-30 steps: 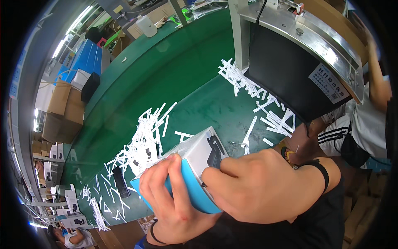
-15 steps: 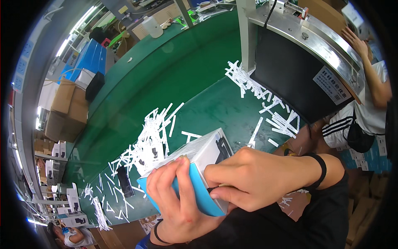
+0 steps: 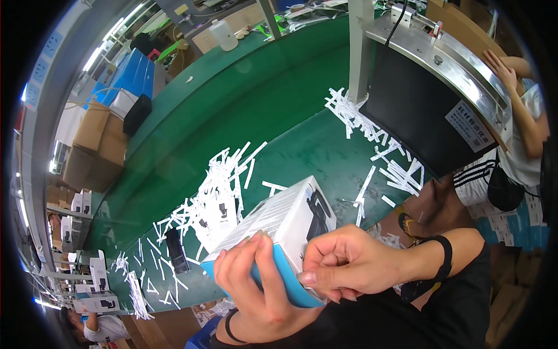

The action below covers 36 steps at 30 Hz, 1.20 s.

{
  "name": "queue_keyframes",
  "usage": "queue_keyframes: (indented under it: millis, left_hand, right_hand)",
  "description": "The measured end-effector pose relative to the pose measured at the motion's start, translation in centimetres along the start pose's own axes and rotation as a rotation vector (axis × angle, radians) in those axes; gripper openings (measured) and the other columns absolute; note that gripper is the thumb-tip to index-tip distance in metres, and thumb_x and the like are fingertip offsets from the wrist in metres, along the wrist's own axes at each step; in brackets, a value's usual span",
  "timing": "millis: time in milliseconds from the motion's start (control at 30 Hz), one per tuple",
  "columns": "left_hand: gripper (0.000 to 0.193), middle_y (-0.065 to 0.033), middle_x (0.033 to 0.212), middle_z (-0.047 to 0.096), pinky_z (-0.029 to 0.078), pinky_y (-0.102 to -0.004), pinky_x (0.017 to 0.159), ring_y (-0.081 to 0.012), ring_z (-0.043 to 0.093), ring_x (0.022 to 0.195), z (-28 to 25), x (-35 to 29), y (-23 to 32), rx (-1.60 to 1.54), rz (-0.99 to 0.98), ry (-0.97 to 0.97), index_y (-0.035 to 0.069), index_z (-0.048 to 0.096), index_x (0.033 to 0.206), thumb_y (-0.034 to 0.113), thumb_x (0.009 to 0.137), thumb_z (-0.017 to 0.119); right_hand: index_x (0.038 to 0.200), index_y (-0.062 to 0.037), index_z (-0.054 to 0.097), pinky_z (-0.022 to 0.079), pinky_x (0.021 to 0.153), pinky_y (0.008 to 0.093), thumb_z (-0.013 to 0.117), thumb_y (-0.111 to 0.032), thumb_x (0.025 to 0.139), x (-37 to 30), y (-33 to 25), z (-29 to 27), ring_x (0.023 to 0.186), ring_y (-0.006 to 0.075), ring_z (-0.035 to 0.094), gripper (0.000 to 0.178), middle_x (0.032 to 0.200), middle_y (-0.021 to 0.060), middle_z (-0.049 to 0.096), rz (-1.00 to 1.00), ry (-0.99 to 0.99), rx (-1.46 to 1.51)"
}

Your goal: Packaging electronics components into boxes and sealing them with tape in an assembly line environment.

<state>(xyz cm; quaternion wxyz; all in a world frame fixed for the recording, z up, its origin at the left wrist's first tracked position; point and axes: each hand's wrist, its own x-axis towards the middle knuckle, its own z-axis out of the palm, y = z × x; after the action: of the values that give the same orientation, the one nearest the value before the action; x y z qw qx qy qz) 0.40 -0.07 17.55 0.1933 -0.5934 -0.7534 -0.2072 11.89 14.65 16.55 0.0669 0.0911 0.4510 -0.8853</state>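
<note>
A white product box with a blue side (image 3: 279,224) is held up over the near edge of the green table (image 3: 232,116). My left hand (image 3: 253,285) cups it from below, fingers wrapped over the blue side. My right hand (image 3: 349,262), a black band on its wrist, pinches at the box's near lower corner with fingertips closed together. The box's top face shows a dark picture of a device.
White paper strips (image 3: 215,192) litter the table, with a small black device (image 3: 176,250) among them. A black machine with a steel top (image 3: 430,99) stands at the right, another person (image 3: 517,134) beside it. Cardboard cartons (image 3: 93,145) are stacked at left.
The box has tilted so more of its white top faces me. My right hand has slid from covering the top down to the near corner.
</note>
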Motion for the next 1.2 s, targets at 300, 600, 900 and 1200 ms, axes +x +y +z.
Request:
queue_keyframes:
  millis: [300, 600, 900, 1200]
  left_hand:
    - [0.064, -0.019, 0.112, 0.06, 0.04, -0.0513, 0.097, -0.0337, 0.057, 0.101, 1.6, -3.0, 0.7, 0.119, 0.022, 0.143, -0.004, 0.059, 0.115, 0.05, 0.082, 0.064]
    - [0.073, -0.022, 0.117, 0.058, 0.037, -0.0543, 0.1, -0.036, 0.054, 0.105, 2.1, -5.1, 0.4, 0.11, 0.091, 0.173, -0.003, 0.057, 0.122, 0.06, 0.085, 0.062]
    - [0.063, -0.023, 0.118, 0.057, 0.038, -0.0538, 0.099, -0.0359, 0.053, 0.107, 2.1, -5.4, 0.8, 0.122, 0.013, 0.196, -0.003, 0.057, 0.122, 0.048, 0.087, 0.063]
    - [0.059, -0.0219, 0.119, 0.057, 0.036, -0.0541, 0.101, -0.0354, 0.053, 0.107, 2.5, -6.1, 1.3, 0.148, 0.035, 0.182, -0.003, 0.057, 0.121, 0.046, 0.088, 0.059]
  right_hand:
    - [0.089, -0.0039, 0.06, 0.036, 0.044, 0.0198, 0.062, -0.025, 0.101, -2.2, 2.4, 0.4, 0.051, 0.0049, 0.048, 0.024, 0.065, 0.0001, 0.058, 0.136, 0.052, 0.216]
    - [0.09, -0.0021, 0.058, 0.041, 0.049, 0.028, 0.066, -0.018, 0.097, -2.8, 2.8, -0.1, 0.052, 0.0119, 0.058, 0.019, 0.059, 0.004, 0.06, -0.156, 0.053, -0.499]
    - [0.097, -0.0042, 0.059, 0.038, 0.045, 0.023, 0.061, -0.022, 0.102, -3.0, 4.3, 1.7, 0.05, 0.0066, 0.05, 0.019, 0.062, -0.0006, 0.057, 0.063, 0.123, 0.134]
    - [0.1, -0.0027, 0.058, 0.04, 0.047, 0.0207, 0.066, -0.024, 0.098, -3.6, 4.1, 1.8, 0.055, 0.0052, 0.055, 0.022, 0.067, -0.0004, 0.058, -0.042, 0.192, -0.009]
